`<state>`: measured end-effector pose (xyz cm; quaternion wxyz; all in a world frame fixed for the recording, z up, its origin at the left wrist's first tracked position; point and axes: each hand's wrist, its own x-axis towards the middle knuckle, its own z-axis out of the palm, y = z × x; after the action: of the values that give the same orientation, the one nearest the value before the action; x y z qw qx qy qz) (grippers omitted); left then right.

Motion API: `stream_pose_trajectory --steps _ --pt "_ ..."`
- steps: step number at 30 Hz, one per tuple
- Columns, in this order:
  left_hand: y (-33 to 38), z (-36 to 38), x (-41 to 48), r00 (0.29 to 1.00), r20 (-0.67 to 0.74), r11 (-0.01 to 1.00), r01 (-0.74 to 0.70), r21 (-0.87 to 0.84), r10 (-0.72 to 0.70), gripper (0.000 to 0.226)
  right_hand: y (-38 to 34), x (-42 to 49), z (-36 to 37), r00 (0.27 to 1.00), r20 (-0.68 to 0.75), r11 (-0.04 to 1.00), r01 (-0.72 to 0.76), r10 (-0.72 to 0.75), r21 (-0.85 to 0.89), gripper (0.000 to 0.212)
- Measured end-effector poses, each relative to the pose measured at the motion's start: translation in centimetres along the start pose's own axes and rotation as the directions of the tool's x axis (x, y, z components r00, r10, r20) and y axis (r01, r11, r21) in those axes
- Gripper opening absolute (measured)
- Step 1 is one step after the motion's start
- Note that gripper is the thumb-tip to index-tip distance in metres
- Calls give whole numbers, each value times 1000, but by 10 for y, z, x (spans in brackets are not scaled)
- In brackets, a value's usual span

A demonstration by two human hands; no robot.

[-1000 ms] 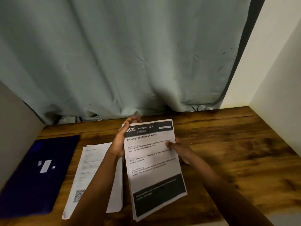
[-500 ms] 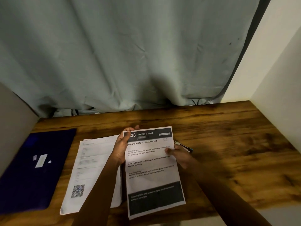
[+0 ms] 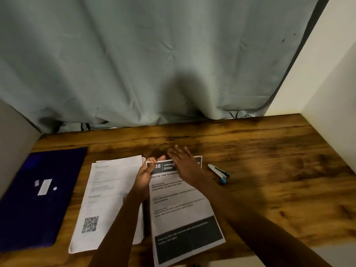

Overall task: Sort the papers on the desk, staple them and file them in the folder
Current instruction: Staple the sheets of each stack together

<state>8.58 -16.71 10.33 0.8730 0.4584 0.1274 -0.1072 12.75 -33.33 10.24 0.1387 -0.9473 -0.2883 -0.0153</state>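
Note:
A printed set of papers headed "Dressing Table Surface Cleaning" [image 3: 181, 205] lies on the wooden desk [image 3: 269, 170] in front of me. My left hand [image 3: 145, 177] pinches its top left corner. My right hand [image 3: 184, 164] hovers over the sheet's top edge with fingers spread and straight, blurred by motion. A stack of white papers [image 3: 107, 199] with a QR code sits just left of it. A small blue and silver stapler [image 3: 219, 173] lies on the desk to the right of the sheet. The dark blue folder [image 3: 38, 197] lies flat at the far left.
A grey-green curtain [image 3: 154, 64] hangs behind the desk's back edge. A white wall [image 3: 331, 97] bounds the desk on the right and a grey panel [image 3: 13, 143] on the left. Bare wood stretches right of the stapler.
The papers came down from being held to lying flat on the desk. My right hand let go of the sheet's right edge and moved up over its top. The stapler came into view.

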Motion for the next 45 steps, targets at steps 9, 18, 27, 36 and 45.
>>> stream_pose_trajectory --steps 9,18,27,36,45 --pt "2 -10 -6 1000 -19 1000 24 8 -24 26 49 -11 -7 966 109 932 -254 233 257 17" --pt "-13 -23 10 997 -37 990 -56 132 62 23 64 -17 -10 878 153 760 -471 454 447 24" --pt "-7 -52 22 985 -79 791 -77 606 156 20 77 -22 -3 844 220 751 -536 489 386 26" --pt "-9 -56 33 949 -153 668 -75 741 276 14 96 -30 8 806 131 772 -592 578 231 30" --pt "-13 -59 35 942 -179 655 -53 754 282 13 113 -65 21 737 210 765 -636 642 -105 47"
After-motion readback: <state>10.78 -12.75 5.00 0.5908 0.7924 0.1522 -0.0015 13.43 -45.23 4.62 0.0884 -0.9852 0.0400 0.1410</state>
